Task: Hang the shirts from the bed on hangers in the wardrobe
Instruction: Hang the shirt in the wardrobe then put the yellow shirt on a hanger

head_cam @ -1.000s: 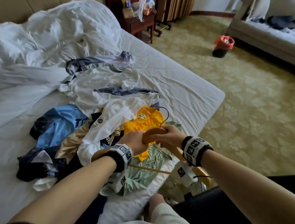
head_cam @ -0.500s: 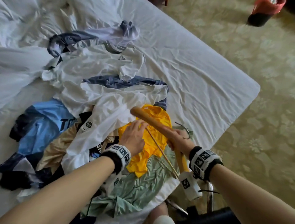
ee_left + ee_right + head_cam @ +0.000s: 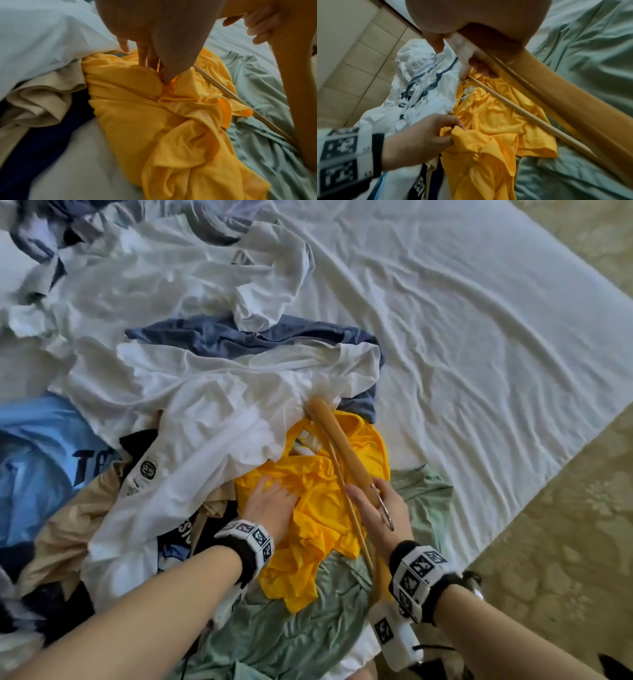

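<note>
The left hand lies on the yellow shirt, near the middle of the clothes heap; from the right wrist view its fingers pinch up a fold of the yellow cloth. The right hand is curled round the middle of the wooden hanger, whose metal hook sticks out between the fingers. The hanger lies slantwise over the yellow shirt, one shoulder end pointing far and left toward the white shirt, the other running near, under the right wrist. Its thin crossbar crosses the right edge of the yellow cloth.

The yellow shirt is crumpled on top of a pale green shirt at the near edge of the bed. Left of it lie a beige garment and dark blue cloth, with a light blue shirt at the far left. A grey-blue shirt shows beyond the white one. Patterned carpet lies right of the bed.
</note>
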Demonstrator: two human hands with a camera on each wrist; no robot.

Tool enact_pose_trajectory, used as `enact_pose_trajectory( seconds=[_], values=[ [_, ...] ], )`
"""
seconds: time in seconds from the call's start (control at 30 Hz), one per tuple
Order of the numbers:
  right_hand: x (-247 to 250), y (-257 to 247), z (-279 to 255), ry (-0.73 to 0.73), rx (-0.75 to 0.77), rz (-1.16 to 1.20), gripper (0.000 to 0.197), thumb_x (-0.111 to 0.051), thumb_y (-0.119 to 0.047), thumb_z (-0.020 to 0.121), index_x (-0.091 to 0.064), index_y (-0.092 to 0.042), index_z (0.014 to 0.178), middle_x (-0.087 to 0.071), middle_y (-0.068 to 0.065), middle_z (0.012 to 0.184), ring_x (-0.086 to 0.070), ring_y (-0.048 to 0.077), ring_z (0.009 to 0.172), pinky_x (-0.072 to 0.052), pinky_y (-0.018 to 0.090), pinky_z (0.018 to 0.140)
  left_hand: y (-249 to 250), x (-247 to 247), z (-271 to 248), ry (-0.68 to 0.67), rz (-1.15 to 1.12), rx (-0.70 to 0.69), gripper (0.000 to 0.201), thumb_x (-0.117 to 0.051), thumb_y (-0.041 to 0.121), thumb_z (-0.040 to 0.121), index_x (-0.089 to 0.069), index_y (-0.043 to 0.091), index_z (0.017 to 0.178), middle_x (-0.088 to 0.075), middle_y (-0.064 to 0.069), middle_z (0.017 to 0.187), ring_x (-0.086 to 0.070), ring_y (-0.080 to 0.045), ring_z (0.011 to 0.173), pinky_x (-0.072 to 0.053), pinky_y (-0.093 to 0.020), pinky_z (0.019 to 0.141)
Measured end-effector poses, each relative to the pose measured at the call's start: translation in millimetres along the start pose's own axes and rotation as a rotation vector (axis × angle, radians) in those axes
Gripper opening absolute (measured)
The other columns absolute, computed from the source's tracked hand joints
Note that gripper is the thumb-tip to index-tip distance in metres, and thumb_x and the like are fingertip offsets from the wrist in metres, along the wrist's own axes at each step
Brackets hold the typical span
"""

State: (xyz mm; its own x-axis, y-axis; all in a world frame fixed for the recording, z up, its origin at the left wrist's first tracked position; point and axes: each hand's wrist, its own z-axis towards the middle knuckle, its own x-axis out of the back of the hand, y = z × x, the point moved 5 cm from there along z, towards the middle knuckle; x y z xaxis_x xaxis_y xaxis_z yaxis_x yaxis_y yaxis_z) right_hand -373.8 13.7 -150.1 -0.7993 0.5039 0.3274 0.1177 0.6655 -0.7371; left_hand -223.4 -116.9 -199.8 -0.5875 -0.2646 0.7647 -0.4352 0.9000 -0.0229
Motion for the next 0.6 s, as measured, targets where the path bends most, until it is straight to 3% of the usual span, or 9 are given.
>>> enact_pose_trajectory(
  seconds=[0.07, 0.13, 0.27, 0.37, 0.43, 0.5, 0.6],
  values=[
    [1.1, -0.4, -0.2, -0.033, 0.009, -0.012, 0.054, -0.06, -0.064, 0.07, -0.064, -0.023, 0.105, -0.066, -0.006, 0.083, -0.061, 0.004, 0.072, -0.043, 0.02, 0.06, 2.4, -1.2, -4.5, -0.007, -0.027, -0.037, 0.031, -0.041, 0.022, 0.099, -0.051, 0.025, 0.128, -0.066, 0.0, 0.118, -0.055, -0.022, 0.118, -0.024, -0.038, 0.113],
    [3.8, -0.4, 0.8, -0.066, 0.0, -0.034, 0.057, -0.06, -0.061, 0.067, -0.063, -0.018, 0.105, -0.063, -0.004, 0.079, -0.059, 0.011, 0.069, -0.042, 0.025, 0.059, 3.8, -1.0, -14.7, -0.037, -0.095, -0.076, 0.025, -0.04, 0.025, 0.1, -0.052, 0.024, 0.123, -0.067, -0.002, 0.11, -0.061, -0.025, 0.107, -0.036, -0.035, 0.099],
    [-2.6, -1.5, -6.4, -0.122, -0.008, -0.116, 0.057, -0.062, -0.048, 0.066, -0.057, -0.013, 0.11, -0.064, 0.002, 0.086, -0.061, 0.019, 0.076, -0.048, 0.034, 0.064, -0.4, 1.6, -40.7, -0.021, -0.173, -0.132, 0.027, -0.036, 0.036, 0.098, -0.056, 0.021, 0.109, -0.066, -0.001, 0.104, -0.059, -0.024, 0.097, -0.038, -0.033, 0.091],
    [-14.3, -6.6, -21.5, -0.153, -0.013, -0.136, 0.047, -0.071, -0.036, 0.074, -0.053, -0.017, 0.113, -0.068, 0.003, 0.094, -0.065, 0.02, 0.081, -0.053, 0.04, 0.07, 0.6, 12.6, -58.1, 0.164, -0.254, -0.169, 0.049, -0.022, 0.046, 0.088, -0.064, 0.021, 0.086, -0.068, 0.0, 0.082, -0.063, -0.021, 0.077, -0.049, -0.032, 0.081],
    [-22.1, -15.2, -34.5, -0.18, 0.018, -0.136, 0.055, -0.071, -0.043, 0.069, -0.052, -0.018, 0.114, -0.069, 0.0, 0.097, -0.066, 0.017, 0.083, -0.054, 0.039, 0.07, 3.5, 22.8, -71.9, 0.294, -0.245, -0.202, 0.039, -0.034, 0.041, 0.087, -0.063, 0.023, 0.067, -0.063, 0.006, 0.065, -0.06, -0.014, 0.06, -0.048, -0.023, 0.063],
    [-32.1, -27.8, -48.0, -0.233, 0.075, -0.161, 0.072, -0.061, -0.06, 0.059, -0.052, -0.018, 0.117, -0.07, 0.0, 0.099, -0.066, 0.02, 0.085, -0.054, 0.039, 0.073, 7.1, 39.3, -85.9, 0.428, -0.319, -0.231, 0.029, -0.043, 0.035, 0.085, -0.063, 0.022, 0.068, -0.062, 0.006, 0.065, -0.06, -0.014, 0.058, -0.048, -0.022, 0.057],
    [-46.7, -53.4, -68.8, -0.308, 0.17, -0.223, 0.082, -0.049, -0.066, 0.055, -0.053, -0.017, 0.12, -0.068, 0.001, 0.101, -0.064, 0.022, 0.09, -0.051, 0.034, 0.075, 4.0, 67.4, -107.1, 0.566, -0.444, -0.195, 0.023, -0.045, 0.028, 0.08, -0.063, 0.015, 0.073, -0.061, 0.0, 0.063, -0.061, -0.022, 0.057, -0.047, -0.024, 0.051]
  ],
)
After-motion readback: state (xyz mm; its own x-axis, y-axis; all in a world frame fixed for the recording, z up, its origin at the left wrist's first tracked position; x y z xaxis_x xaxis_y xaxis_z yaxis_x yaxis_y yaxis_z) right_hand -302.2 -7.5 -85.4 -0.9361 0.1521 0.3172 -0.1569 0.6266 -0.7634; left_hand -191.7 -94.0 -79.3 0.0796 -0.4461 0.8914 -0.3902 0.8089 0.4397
